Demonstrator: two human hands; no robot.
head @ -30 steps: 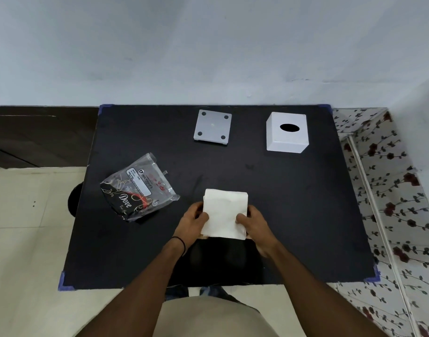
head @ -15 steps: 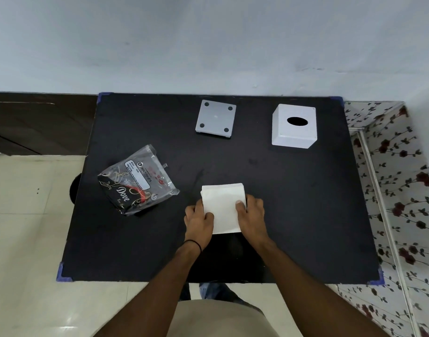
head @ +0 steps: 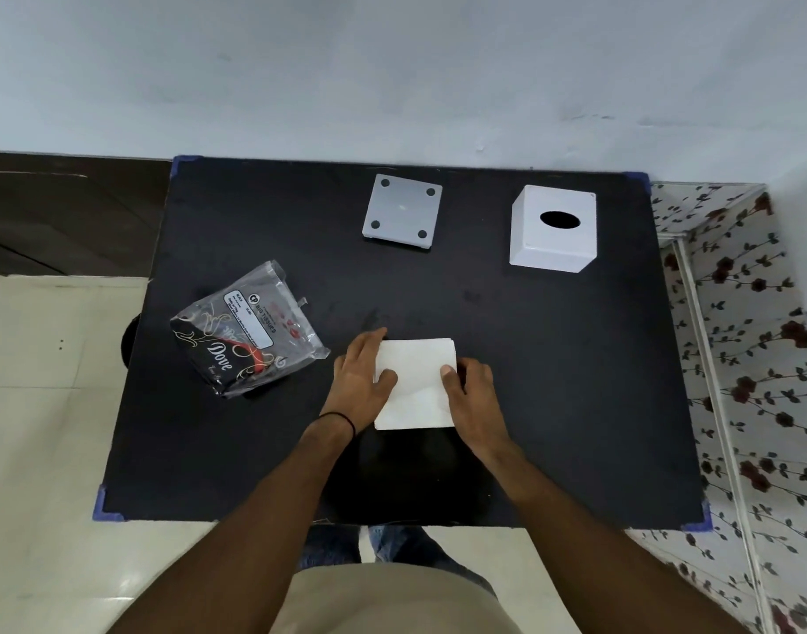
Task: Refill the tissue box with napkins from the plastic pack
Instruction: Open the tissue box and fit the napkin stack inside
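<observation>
Nearest to us, our two forearms reach out over the near edge of the black worktop [head: 575, 404]. A thin dark band [head: 342, 418] circles our left wrist.

Just beyond, a white stack of napkins [head: 415, 382] lies flat on the worktop, a little nearer than its middle. Our left hand [head: 362, 382] lies along the stack's left side, fingers stretched forward beside the edge and the thumb resting on top. Our right hand [head: 472, 395] lies against the right side, its thumb also on top of the paper. So each grip is narrow and closed upon the napkins, thumb above and fingers at the side; whether the fingers reach under the stack we cannot tell, as the hands hide that part. The stack appears to sit on the worktop.

To the left of the napkins, apart from them, the plastic pack [head: 246, 331] lies crumpled and flattened, with a white label and the word "Dove" on its dark part.

Farther back, a grey square plate [head: 402, 212] with four dark dots at its corners lies near the far edge. To its right, well apart, stands the white tissue box [head: 552, 249], its oval slot facing up. Behind the worktop rises a pale wall [head: 392, 75].
</observation>
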